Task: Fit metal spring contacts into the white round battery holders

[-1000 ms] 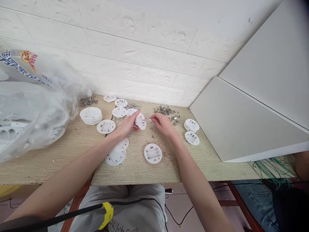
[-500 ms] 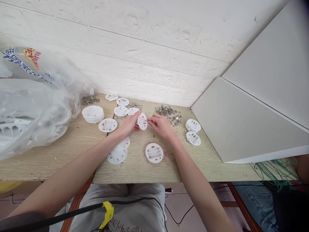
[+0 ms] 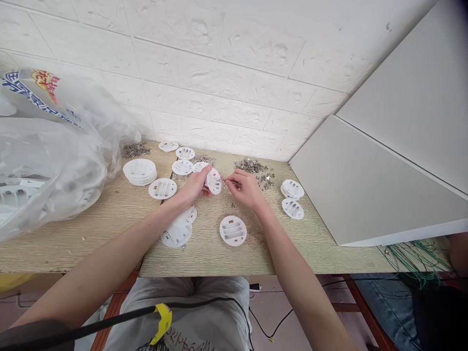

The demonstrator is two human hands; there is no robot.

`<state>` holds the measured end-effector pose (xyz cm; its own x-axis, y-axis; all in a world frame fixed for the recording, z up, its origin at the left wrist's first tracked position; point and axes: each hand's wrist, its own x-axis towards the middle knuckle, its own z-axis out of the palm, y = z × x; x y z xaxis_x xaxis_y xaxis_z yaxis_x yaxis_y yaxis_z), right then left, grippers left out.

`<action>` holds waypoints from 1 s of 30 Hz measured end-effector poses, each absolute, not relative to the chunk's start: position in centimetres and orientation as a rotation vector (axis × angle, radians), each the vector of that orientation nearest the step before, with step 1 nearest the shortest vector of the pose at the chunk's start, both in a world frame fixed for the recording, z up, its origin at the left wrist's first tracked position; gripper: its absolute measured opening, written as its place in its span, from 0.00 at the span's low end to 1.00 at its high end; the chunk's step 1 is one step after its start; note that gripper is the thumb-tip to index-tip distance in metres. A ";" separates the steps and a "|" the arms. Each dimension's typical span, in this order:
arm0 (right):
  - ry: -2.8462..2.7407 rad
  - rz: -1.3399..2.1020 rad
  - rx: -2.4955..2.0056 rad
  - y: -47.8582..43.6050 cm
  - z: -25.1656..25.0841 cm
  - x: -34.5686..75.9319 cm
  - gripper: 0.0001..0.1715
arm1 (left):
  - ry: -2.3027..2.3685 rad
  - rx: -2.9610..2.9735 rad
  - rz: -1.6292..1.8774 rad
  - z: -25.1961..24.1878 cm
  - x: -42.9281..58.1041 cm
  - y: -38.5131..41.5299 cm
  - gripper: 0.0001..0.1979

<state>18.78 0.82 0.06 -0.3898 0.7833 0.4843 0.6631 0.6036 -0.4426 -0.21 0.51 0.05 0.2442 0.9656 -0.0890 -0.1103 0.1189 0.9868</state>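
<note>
My left hand (image 3: 197,186) grips a round white plastic battery holder (image 3: 214,181), tilted up so its slotted face points to the right. Just right of it, my right hand (image 3: 242,186) is closed in a pinch, its fingertips a small gap away from the disc. Whatever sits between those fingertips is too small to make out. On the wood below lies another round battery holder (image 3: 233,231) with its slots facing up. Behind my right hand spreads a heap of small metal contacts (image 3: 252,166). Under my left forearm rest more white holders (image 3: 177,235), partly overlapping.
A clear plastic bag (image 3: 54,161) of white parts fills the left side. Stacked discs (image 3: 140,170) stand beside it, and more holders (image 3: 292,208) lie at right. A large white panel (image 3: 395,185) leans at right, near green wires (image 3: 413,263). A brick-patterned wall (image 3: 219,73) bounds the back.
My right hand has drawn slightly right, away from the disc, and its fingers have curled more. My left hand still holds the disc in nearly the same place.
</note>
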 end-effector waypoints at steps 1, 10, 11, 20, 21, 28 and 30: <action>-2.167 0.230 -1.126 0.8 0.1 18.7 0.11 | 0.990 1.151 1.010 0.0 -0.2 0.5 0.29; -2.200 0.240 -1.074 0.7 0.0 18.7 0.12 | 0.993 1.151 1.009 -0.3 -0.2 0.7 0.29; -2.203 0.239 -1.070 0.7 0.0 18.7 0.12 | 0.994 1.150 1.011 -0.3 -0.2 0.7 0.29; -2.247 0.197 -1.062 0.7 0.0 18.6 0.13 | 1.013 1.151 1.013 -0.1 0.1 0.4 0.26; -2.256 0.198 -1.062 0.7 0.1 18.7 0.13 | 1.013 1.149 1.011 0.0 0.1 0.4 0.26; -2.256 0.177 -1.138 0.6 0.5 18.9 0.13 | 0.995 1.151 1.003 0.4 -0.1 0.3 0.28; -2.266 0.175 -1.147 0.5 0.5 18.9 0.13 | 0.993 1.151 1.007 0.5 -0.1 0.3 0.28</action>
